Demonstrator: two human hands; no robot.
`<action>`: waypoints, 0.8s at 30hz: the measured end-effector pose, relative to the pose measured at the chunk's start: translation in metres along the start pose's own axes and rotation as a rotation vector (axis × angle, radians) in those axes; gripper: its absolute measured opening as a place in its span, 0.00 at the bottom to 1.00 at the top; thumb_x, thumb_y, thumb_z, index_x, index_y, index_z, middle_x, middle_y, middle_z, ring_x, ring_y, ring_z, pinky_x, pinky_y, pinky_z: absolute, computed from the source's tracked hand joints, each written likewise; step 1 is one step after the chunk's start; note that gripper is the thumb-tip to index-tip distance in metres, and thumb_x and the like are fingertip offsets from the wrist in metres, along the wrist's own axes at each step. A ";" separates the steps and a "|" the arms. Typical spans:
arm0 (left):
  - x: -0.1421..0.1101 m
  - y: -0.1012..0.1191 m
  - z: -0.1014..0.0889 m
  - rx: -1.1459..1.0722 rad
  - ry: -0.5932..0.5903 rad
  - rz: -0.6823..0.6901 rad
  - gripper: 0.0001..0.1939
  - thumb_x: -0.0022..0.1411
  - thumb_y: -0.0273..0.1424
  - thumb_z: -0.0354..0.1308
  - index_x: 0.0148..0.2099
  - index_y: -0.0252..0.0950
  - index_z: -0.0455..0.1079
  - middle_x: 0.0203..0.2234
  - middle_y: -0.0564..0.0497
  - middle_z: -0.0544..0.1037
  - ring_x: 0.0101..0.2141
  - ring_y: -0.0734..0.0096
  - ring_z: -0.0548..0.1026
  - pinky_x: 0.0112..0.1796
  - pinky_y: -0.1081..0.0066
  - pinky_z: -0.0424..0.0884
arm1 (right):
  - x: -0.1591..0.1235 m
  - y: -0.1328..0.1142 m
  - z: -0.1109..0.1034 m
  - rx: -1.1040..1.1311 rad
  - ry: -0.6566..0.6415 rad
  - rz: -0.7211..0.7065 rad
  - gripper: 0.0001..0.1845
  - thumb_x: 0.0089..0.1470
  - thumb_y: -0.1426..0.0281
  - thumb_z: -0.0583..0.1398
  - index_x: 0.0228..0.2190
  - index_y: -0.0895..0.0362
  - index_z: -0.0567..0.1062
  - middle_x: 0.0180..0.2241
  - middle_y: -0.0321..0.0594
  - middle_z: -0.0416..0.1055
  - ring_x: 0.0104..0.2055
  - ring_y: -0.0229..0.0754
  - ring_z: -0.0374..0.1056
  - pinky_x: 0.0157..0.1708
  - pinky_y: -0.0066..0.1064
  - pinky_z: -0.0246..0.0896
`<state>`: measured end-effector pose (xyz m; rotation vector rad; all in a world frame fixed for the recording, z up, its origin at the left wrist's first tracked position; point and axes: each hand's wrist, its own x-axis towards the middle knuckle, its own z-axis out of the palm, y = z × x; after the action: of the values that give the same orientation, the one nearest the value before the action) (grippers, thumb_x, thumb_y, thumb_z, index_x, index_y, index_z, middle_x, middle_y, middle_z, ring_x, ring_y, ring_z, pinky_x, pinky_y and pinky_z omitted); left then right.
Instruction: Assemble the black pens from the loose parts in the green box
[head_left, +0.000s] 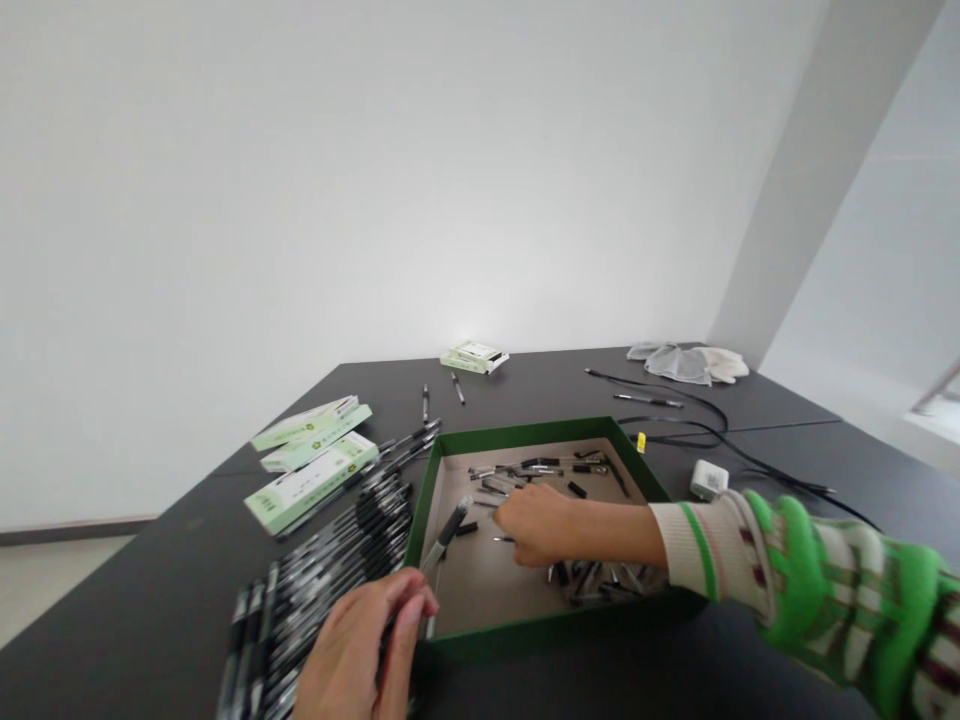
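My left hand [367, 640] is closed around the lower end of a pen barrel [444, 540], clear with a black grip. It slants up over the left wall of a shallow green box [525, 433]. Inside the box, my right hand [536, 525] is pinched shut. A thin pen part [504, 540] with a small pale tip pokes out at its fingertips; the rest is hidden by the hand. Around that hand lie loose pen parts [600, 580] and several black caps [577, 490]. Left of the box, many black-and-clear pens [322, 590] lie side by side, next to my left hand.
Pale green pen boxes [315, 480] lie at the left, with more cartons [474, 357] near the wall. Loose pens [425, 402] lie behind the green box. To the right are a black cable [705, 400], a white adapter [709, 480] and white gloves [686, 362].
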<state>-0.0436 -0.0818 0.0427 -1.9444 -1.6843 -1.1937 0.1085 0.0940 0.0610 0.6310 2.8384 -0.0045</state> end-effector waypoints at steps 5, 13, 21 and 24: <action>0.003 0.004 0.000 -0.008 0.029 -0.017 0.11 0.72 0.37 0.45 0.41 0.41 0.66 0.31 0.56 0.73 0.32 0.73 0.72 0.40 0.78 0.65 | 0.005 -0.004 -0.001 0.008 0.015 -0.028 0.17 0.48 0.74 0.58 0.39 0.69 0.79 0.37 0.61 0.77 0.39 0.56 0.75 0.33 0.38 0.71; 0.000 0.001 -0.001 -0.094 0.032 -0.070 0.10 0.71 0.36 0.47 0.41 0.42 0.68 0.32 0.54 0.74 0.35 0.69 0.71 0.40 0.73 0.64 | 0.014 0.001 0.001 0.059 -0.047 -0.005 0.18 0.44 0.62 0.65 0.33 0.65 0.80 0.34 0.53 0.78 0.35 0.49 0.73 0.31 0.33 0.67; -0.013 0.002 0.006 -0.169 -0.083 -0.258 0.10 0.72 0.32 0.45 0.39 0.38 0.65 0.33 0.53 0.70 0.37 0.66 0.69 0.42 0.63 0.63 | -0.002 0.006 -0.010 0.128 0.135 -0.085 0.02 0.44 0.75 0.61 0.23 0.59 0.75 0.23 0.40 0.73 0.28 0.41 0.67 0.27 0.28 0.56; -0.010 0.008 0.002 -0.200 -0.056 -0.256 0.11 0.72 0.33 0.44 0.38 0.36 0.65 0.33 0.53 0.70 0.38 0.66 0.69 0.42 0.62 0.64 | -0.021 0.007 -0.032 0.168 0.266 -0.128 0.10 0.56 0.70 0.55 0.26 0.58 0.73 0.23 0.38 0.70 0.26 0.39 0.65 0.26 0.28 0.55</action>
<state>-0.0347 -0.0895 0.0361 -1.9326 -1.9564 -1.4615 0.1229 0.0935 0.0976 0.5150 3.1566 -0.1969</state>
